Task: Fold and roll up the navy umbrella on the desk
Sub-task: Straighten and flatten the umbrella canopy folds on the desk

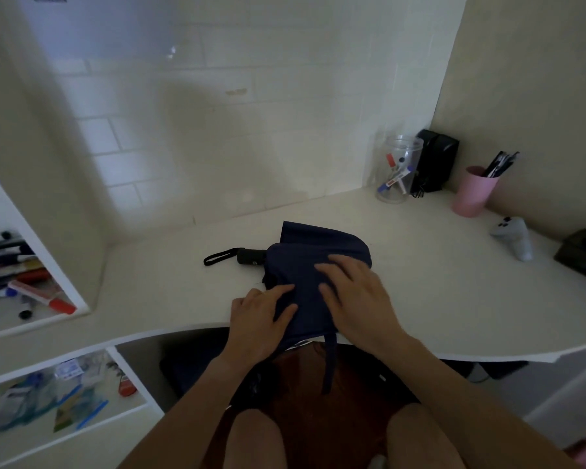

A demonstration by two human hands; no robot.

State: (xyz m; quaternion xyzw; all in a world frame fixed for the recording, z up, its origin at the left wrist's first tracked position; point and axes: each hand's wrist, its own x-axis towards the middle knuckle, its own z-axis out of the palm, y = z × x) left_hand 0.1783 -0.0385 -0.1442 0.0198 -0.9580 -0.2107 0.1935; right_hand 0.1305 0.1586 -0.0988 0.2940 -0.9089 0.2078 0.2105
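The navy umbrella [305, 262] lies collapsed on the white desk [420, 272], near the front edge. Its black handle [249, 256] with a wrist loop [217, 257] points left. The canopy fabric is spread flat and loose. Its closing strap [330, 363] hangs over the desk edge toward my lap. My left hand [257, 316] pinches the near left fold of the fabric between thumb and fingers. My right hand [356, 296] rests flat on the canopy with fingers spread, pressing it down.
At the back right stand a clear jar of markers [398, 170], a black speaker [435, 160] and a pink cup of pens [474, 191]. A white controller [515, 236] and a dark box [584, 253] lie at the right. Shelves with pens [21, 275] stand at the left.
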